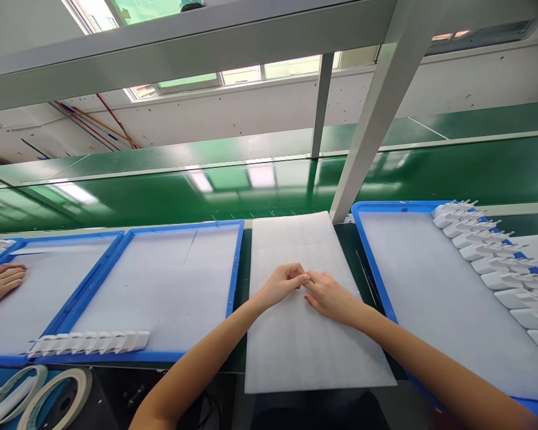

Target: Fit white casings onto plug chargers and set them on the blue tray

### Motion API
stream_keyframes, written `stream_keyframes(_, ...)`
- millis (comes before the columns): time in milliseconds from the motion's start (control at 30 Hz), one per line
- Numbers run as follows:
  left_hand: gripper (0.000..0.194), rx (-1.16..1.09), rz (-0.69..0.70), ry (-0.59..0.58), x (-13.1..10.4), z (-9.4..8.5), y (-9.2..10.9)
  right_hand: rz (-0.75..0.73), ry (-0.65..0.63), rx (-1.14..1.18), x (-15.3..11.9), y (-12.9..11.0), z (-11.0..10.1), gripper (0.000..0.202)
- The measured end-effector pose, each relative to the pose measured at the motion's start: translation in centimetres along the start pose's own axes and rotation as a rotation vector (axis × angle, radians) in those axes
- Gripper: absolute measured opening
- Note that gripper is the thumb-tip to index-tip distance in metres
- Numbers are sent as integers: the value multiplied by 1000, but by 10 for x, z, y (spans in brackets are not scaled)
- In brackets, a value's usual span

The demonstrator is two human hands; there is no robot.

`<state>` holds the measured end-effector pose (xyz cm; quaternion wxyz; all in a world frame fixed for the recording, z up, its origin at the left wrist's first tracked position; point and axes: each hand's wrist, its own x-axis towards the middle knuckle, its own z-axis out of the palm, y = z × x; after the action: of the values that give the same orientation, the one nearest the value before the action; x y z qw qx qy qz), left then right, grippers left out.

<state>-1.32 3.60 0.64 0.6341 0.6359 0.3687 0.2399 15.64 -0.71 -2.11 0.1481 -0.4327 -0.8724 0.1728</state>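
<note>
My left hand (286, 284) and my right hand (329, 295) meet at the fingertips over a white foam sheet (291, 352). The left fingers are curled in, with the thumb pressed against the tips of the right fingers. On the right hand the fingers are bent and drawn together, its thumb lower and a little apart. Whether anything small sits between the fingertips is hidden. The foam sheet lies on the green bench and juts past its front edge.
At right, a blue-rimmed tray (376, 269) holds a row of white plug-like adapters (497, 263). Another blue tray (235, 269) at left bears white pieces (92, 342). A co-worker's hand (2, 285) rests farther left. Tape rolls (83, 388) lie lower left; a metal post (372, 131) rises behind.
</note>
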Motion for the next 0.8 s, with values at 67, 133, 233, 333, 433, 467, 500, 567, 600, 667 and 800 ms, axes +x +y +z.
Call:
stream_keyframes(67, 30, -2, -15, 3, 1, 0, 0, -5, 9, 14, 0, 0, 0, 30)
stream_keyframes(133, 30, -2, -28, 1, 1, 0, 0, -10, 13, 27, 0, 0, 0, 32)
stream_keyframes(233, 28, -3, -39, -2, 1, 0, 0, -14, 13, 40, -1, 0, -1, 32)
stream_keyframes(333, 28, -10, -40, -9, 0, -1, 0, -11, 5, 60, 0, -1, -3, 31)
stream_keyframes(433, 27, -21, -39, -10, 0, 0, -3, -7, -1, 77, 0, -1, -3, 32)
stream_keyframes(467, 26, -26, -42, -8, 0, 0, -4, -6, -1, 78, -1, 0, -1, 32)
stream_keyframes(500, 25, -32, -48, -6, -1, 1, -6, -7, -2, 77, -2, 0, 1, 32)
stream_keyframes(567, 24, -48, -67, 0, -2, 3, -10, -17, 1, 70, -5, 3, 8, 29)
stream_keyframes(600, 24, -56, -79, 4, -3, 4, -12, -28, 3, 67, -7, 5, 12, 27)
stream_keyframes(667, 23, -66, -100, 19, -3, 6, -17, -63, 16, 55, -11, 11, 21, 27)
stream_keyframes(800, 21, -81, -125, -10, -1, 10, -30, -182, 111, 12, -18, 29, 38, 28)
